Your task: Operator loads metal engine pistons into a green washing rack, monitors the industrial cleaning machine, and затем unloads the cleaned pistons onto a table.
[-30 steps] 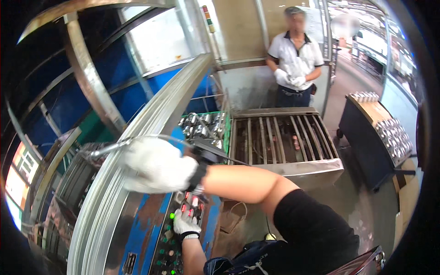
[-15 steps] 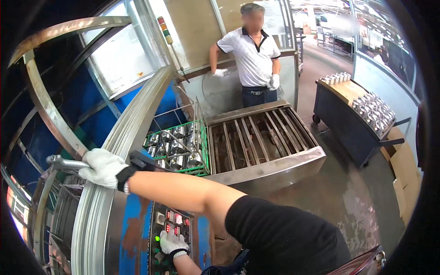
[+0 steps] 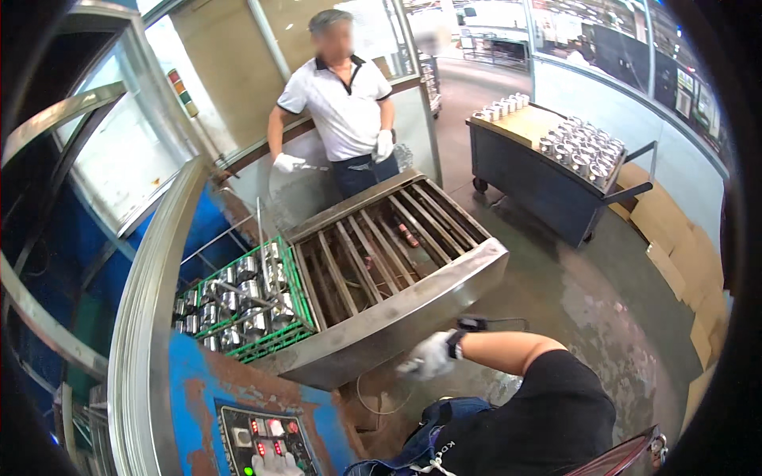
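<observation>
My left hand (image 3: 276,464), in a white knit glove, is at the lower part of a control panel (image 3: 238,441) with lit red displays and buttons. Its fingers look stretched out over the panel; the wrist is cut off by the lower edge. My right hand (image 3: 432,357), also gloved, hangs beside the front wall of a metal roller frame (image 3: 373,326). Motion smears its fingers, so whether they hold anything is unclear. A dark band is round that wrist. Left of the rollers, a green wire basket (image 3: 279,339) holds several shiny metal cylinders (image 3: 254,324).
Across the frame stands a co-worker (image 3: 337,111) in white gloves. At the right, a dark cart (image 3: 520,186) carries rows of shiny metal cups (image 3: 582,149). Cardboard sheets (image 3: 675,238) lean by the wall. A curved metal rail (image 3: 143,309) rises at my left; the floor (image 3: 556,317) looks wet.
My right hand has left the metal handle at the far left and swung right, past the basket to the roller frame's front. My left hand stays at the panel. The view has turned right.
</observation>
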`<state>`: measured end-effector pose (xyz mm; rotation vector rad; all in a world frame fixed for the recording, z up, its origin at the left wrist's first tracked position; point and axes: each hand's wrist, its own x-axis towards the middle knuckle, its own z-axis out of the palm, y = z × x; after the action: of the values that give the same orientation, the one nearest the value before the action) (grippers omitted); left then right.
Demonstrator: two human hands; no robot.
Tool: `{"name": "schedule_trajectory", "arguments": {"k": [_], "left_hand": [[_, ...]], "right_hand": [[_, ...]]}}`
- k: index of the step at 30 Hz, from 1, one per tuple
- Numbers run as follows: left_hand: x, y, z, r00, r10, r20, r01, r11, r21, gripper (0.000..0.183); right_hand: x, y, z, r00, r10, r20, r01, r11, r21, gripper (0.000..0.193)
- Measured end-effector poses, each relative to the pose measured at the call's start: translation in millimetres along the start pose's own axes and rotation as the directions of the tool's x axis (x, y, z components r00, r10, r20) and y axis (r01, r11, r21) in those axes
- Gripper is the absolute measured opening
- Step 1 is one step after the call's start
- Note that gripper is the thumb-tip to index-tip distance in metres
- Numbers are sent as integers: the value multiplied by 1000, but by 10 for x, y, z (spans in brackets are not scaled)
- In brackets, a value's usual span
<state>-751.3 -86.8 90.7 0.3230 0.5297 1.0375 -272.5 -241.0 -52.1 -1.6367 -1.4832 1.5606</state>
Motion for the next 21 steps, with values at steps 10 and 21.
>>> {"name": "schedule_trajectory", "arguments": {"k": [10,21], "left_hand": [[-34,111,-28,1000,0,9,1,1000,-17,41],[90,184,-45,998,-50,38,50,999,-10,53]], "right_hand": [[-2012,1771,1422,577,817,1,-749,529,399,37],[-1936,1474,1319,631,775,-41,-695,588,414,70]]}}
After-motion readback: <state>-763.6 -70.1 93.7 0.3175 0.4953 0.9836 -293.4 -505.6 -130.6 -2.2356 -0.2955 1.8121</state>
